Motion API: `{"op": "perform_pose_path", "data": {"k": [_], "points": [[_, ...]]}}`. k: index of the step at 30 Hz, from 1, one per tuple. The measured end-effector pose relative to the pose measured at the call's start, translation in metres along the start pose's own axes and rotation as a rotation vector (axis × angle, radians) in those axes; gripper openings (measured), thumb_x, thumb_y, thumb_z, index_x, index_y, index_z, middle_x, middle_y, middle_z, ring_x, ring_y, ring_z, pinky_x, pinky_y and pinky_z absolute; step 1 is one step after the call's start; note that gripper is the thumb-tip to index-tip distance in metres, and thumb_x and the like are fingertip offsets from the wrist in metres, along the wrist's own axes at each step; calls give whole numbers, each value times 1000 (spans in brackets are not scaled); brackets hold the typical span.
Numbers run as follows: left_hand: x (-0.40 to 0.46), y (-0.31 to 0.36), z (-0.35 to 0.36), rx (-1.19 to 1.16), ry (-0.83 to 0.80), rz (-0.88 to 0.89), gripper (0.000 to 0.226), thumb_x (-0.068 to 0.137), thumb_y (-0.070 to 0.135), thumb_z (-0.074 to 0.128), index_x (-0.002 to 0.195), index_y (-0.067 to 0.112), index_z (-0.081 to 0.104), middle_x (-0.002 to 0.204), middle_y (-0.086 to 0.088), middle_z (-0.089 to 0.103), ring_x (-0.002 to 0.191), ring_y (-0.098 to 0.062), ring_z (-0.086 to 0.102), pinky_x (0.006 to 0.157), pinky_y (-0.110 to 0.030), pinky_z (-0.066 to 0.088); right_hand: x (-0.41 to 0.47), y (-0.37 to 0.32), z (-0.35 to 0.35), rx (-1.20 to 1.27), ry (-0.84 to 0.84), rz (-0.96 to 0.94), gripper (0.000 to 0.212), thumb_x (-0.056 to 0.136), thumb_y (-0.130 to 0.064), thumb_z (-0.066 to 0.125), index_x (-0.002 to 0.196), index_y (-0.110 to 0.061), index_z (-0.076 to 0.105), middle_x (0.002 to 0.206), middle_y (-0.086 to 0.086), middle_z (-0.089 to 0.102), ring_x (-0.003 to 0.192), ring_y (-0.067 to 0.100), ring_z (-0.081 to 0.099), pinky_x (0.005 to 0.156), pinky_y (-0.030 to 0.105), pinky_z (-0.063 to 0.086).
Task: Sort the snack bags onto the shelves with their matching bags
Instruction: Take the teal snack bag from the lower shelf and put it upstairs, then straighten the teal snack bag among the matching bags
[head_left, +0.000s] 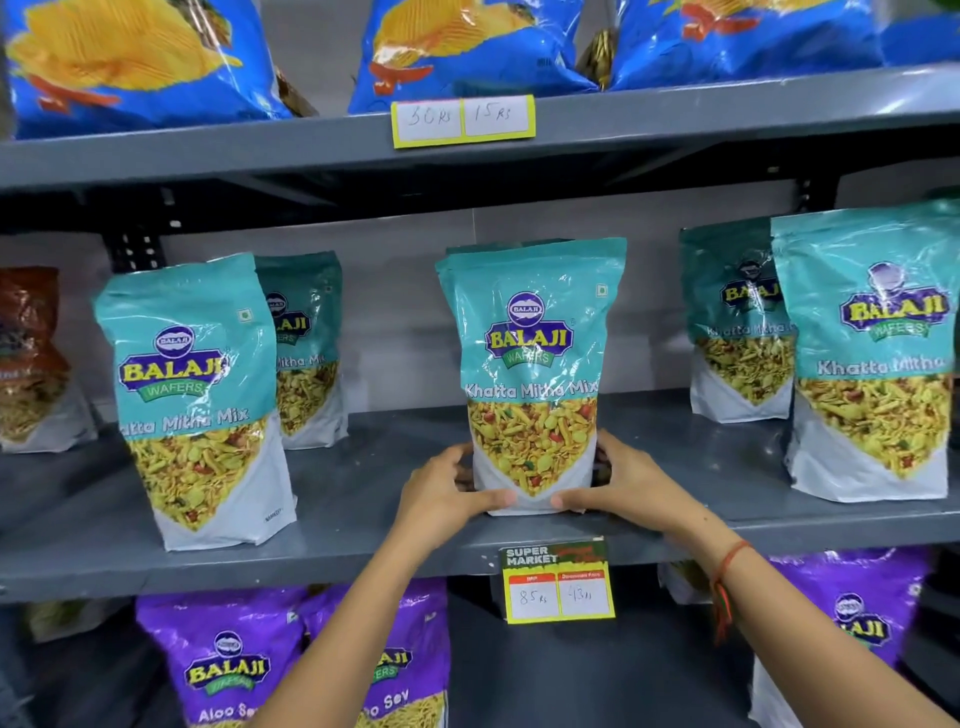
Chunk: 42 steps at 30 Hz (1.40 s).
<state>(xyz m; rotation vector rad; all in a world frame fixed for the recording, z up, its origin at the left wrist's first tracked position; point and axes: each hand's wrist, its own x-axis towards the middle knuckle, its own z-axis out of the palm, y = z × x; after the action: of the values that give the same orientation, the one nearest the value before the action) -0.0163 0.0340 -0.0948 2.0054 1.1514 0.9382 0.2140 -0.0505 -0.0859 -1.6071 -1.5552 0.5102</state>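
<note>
Both hands hold the centre Khatta Mitha bag (532, 374) upright on the middle shelf (363, 488): left grip (447, 499) and right grip (618, 483) clasp its base, hiding the lower corners.

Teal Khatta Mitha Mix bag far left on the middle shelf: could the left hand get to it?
Probably yes: the teal foil bag stands upright at the shelf front, nothing between it and the left hand.

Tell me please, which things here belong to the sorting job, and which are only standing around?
Part of the job:
- teal Khatta Mitha bag, held at its base by left hand and right hand
- matching teal bags
- middle shelf

Only standing around:
- blue chip bags
- purple Aloo Sev bags
- price tags
</note>
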Motion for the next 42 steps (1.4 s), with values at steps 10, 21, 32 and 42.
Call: {"op": "perform_pose_path", "data": {"k": [10,21,32,42], "points": [[-15,2,-2,-2,146,54,73,54,55,86,119,29,65,110,8,74,97,-5,70,93,-34,56,-7,-2,8,226,175,-47,98,63,-37,88,143,-24,34,140,1,56,121,14,58,102,34,51],[-132,-113,-1,-383,811,-7,23,76,18,80,98,22,74,85,4,77,77,-6,70,73,-22,57,-120,-7,139,142,662,-647,17,80,-20,72,95,-18,64,94,-10,62,89,10,60,84,22,46],[-151,-302,38,-176,74,-601,86,67,9,87,139,7,40,121,-14,63,111,-34,64,83,-30,56,-71,126,310,140,-269,202,98,63,-33,83,144,-6,35,139,4,44,135,23,43,108,29,36],[-144,-304,46,-237,64,-579,96,42,45,90,126,22,51,113,-6,72,102,-23,70,91,-50,56,-60,138,332,227,-293,263,78,63,-26,82,133,-13,51,113,7,72,99,20,66,82,35,54]]}}
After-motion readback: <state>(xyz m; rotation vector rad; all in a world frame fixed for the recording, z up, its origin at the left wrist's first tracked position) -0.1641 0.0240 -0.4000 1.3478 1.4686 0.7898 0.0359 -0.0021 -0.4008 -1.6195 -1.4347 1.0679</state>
